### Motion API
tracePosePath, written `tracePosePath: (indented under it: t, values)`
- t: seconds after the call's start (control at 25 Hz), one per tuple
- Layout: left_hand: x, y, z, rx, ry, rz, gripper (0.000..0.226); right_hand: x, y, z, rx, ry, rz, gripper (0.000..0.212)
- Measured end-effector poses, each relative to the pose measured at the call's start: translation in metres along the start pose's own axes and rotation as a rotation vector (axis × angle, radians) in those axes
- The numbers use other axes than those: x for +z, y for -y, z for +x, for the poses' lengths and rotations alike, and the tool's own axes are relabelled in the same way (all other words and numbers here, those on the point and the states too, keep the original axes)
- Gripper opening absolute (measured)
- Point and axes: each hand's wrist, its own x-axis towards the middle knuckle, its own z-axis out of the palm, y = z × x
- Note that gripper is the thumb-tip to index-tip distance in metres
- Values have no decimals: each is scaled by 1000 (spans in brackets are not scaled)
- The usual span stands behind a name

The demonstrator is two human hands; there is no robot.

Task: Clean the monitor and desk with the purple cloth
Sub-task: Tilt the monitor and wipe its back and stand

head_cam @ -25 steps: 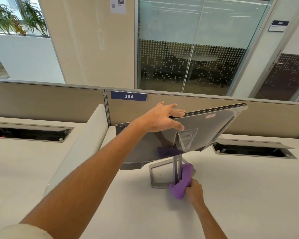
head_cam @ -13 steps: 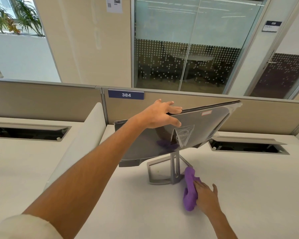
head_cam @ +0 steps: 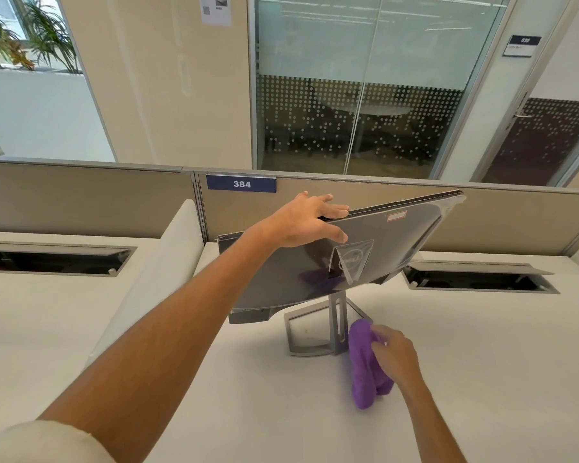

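White bench [head_cam: 214, 379], cubicle partition behind. Left hand [head_cam: 306, 222] keeps its grip on the tilted monitor [head_cam: 381, 248]; right hand [head_cam: 393, 354], clutching purple cloth [head_cam: 365, 369], has returned beside the stand [head_cam: 335, 324], lower centre-right. Wiping there likely continues.

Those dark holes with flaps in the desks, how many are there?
2. One cable hatch is in the desk on the left, the other is right of the monitor. The monitor may hide more.

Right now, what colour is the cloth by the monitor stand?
Purple. The cloth shows best in the head view, held by the right hand.
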Motion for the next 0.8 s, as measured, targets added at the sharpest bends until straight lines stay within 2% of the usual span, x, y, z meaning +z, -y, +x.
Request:
tracePosePath:
  t: [0.12,0.24,0.32,0.4,0.52,0.68,0.8]
  values:
    - [0,1,1,-10,4,-3,50,8,-10,5,205,-113,90,45]
    - [-1,0,1,-26,-2,-10,48,23,-26,10,302,-27,76,56]
    - [-2,-3,-1,-26,-3,-14,48,30,-30,14,320,-27,89,57]
    - [-2,-4,-2,-27,0,-19,47,32,-31,19,356,-71,95,50]
    - [-3,-5,-3,-26,-2,-27,47,32,-32,28,393,-108,89,25]
    - [-4,-6,-5,-37,3,-26,48,31,-24,33,380,-236,-50,17]
    - [-4,-7,-4,-35,0,-16,48,28,-8,32,212,-418,-225,22]
